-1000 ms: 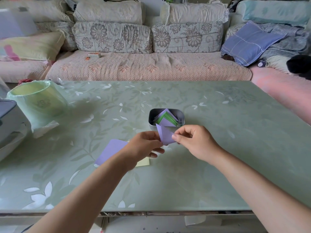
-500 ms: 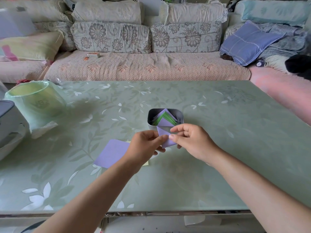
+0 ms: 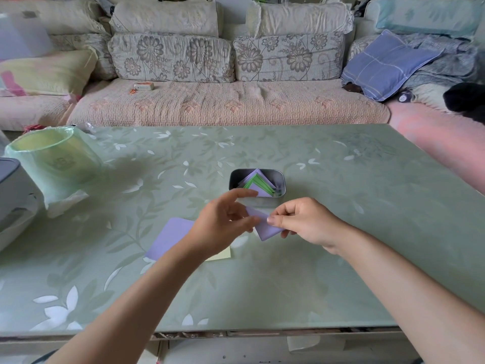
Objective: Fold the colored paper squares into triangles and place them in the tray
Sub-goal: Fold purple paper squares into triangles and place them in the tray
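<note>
Just above the table, my right hand pinches a folded purple paper between thumb and fingers. My left hand touches the paper's left end with thumb and fingertips, its index finger lifted. Right behind the hands stands a small metal tray holding several folded purple and green triangles. A flat purple paper square lies on the table under my left wrist. A pale yellow square peeks out beneath it, mostly hidden by my forearm.
A green bin with a plastic liner stands at the table's left side, beside a grey-white appliance at the left edge. A sofa with cushions runs behind the green floral table.
The purple paper has gone from upright to lying low and flatter between my hands. Both hands have dropped slightly toward the table, and my left index finger has lifted.
</note>
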### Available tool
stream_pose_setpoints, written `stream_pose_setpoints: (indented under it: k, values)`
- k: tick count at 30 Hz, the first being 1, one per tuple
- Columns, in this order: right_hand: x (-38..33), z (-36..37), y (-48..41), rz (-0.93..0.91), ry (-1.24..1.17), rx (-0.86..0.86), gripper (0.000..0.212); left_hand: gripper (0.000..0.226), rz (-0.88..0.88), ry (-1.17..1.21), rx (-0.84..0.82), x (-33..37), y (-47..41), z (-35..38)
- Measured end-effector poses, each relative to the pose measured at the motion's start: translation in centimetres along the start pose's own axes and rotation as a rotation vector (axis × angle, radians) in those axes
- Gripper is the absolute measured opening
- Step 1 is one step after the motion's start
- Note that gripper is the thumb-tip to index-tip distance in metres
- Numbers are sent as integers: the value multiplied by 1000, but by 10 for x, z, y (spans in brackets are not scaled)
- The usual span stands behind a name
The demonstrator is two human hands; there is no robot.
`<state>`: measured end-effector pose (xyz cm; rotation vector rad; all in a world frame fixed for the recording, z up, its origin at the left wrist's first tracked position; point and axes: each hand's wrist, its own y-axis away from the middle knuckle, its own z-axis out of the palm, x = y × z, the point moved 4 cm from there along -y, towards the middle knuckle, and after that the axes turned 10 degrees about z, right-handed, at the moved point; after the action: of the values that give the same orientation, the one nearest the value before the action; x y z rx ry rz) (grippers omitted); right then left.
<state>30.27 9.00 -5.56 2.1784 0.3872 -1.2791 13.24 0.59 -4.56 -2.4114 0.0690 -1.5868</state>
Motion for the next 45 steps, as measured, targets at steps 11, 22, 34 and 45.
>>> stream_pose_setpoints:
  k: [11, 22, 34, 45]
  values:
    - [3, 1, 0, 24, 90, -106, 5, 36, -43, 11, -84, -13, 7, -5]
    - [5, 1, -4, 52, 153, -96, 2, 28, -38, -97, -108, -20, 5, -4]
    - [12, 16, -14, -5, 584, 122, 8, 10, -118, -381, -34, -37, 7, 16]
    - [11, 20, -12, -165, 808, 209, 21, 17, 130, -553, -49, -36, 2, 21]
